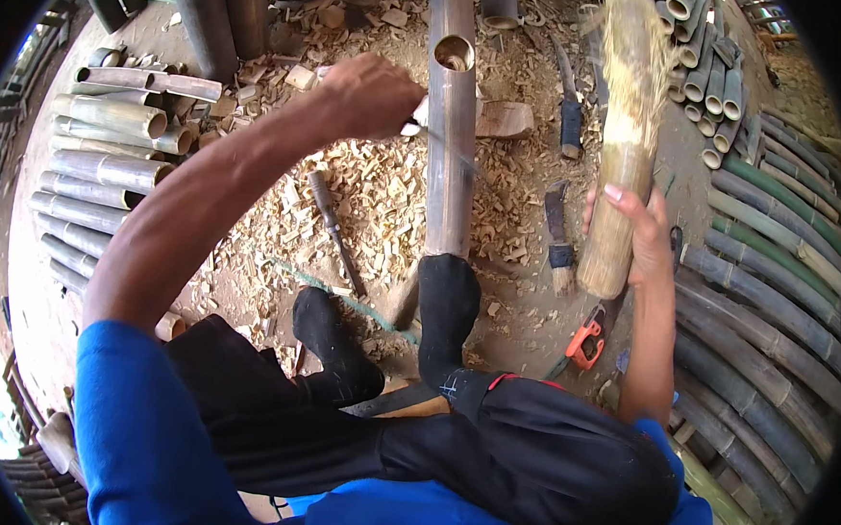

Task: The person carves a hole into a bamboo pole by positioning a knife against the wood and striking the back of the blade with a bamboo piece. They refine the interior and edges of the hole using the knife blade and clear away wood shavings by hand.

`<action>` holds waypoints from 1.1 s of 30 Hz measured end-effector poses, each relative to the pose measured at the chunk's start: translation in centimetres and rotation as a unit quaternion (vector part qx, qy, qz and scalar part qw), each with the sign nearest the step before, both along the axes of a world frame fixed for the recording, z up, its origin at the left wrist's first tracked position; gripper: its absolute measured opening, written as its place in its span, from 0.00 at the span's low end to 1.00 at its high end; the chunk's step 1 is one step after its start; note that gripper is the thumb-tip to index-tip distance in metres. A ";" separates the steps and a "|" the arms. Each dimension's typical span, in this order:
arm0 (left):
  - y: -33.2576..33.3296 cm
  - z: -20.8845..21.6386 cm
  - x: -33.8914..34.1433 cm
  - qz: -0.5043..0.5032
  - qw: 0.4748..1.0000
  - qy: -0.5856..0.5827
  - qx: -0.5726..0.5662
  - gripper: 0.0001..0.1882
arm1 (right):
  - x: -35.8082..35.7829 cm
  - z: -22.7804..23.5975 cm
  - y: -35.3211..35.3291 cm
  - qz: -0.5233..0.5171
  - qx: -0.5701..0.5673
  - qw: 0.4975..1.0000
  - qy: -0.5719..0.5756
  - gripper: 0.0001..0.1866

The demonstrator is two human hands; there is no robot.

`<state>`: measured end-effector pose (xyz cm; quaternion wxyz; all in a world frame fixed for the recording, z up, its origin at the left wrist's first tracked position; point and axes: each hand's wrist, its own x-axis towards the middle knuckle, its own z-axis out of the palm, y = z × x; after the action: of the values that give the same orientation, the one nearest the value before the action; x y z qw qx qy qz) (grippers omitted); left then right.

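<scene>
My left hand (368,96) is closed in a fist beside a brown bamboo pole (449,187). From the fist a thin, dark blade (451,151) appears to reach across the pole; its handle is hidden. An oval opening (454,55) shows in the pole's upper side, farther away. My foot in a black sock (448,288) rests against the pole's near end. On the right, my right hand (639,228) grips a thick wooden club (609,245), raised and nearly upright, its far part frayed into pale fibres.
Wood chips (372,183) cover the ground around a chisel-like tool (336,228). Two knives, one with a dark wrapped handle (570,127) and one with a pale handle end (559,237), lie near an orange-handled saw (586,342). Bamboo lengths (109,166) lie left; bamboo poles (763,332) lie right.
</scene>
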<state>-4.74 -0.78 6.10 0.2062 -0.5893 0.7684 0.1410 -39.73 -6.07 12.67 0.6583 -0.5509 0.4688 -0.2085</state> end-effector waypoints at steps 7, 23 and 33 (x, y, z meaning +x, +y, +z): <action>13.2 -4.7 -2.6 0.247 0.929 0.227 -0.156 0.13 | -2.7 -3.1 2.7 -0.042 0.081 0.995 -0.039 0.21; 18.0 -7.4 -4.7 0.257 0.923 0.236 -0.160 0.15 | -2.7 -4.7 3.7 -0.016 0.046 0.995 0.084 0.29; 17.8 -7.3 -4.9 0.265 0.923 0.230 -0.156 0.14 | -2.5 -4.8 3.5 0.048 -0.004 0.993 0.112 0.34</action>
<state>-9.65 17.01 -1.24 -0.1152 -0.7476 0.6226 0.2003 -42.27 -2.56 7.87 0.6086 -0.5948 0.5123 -0.1153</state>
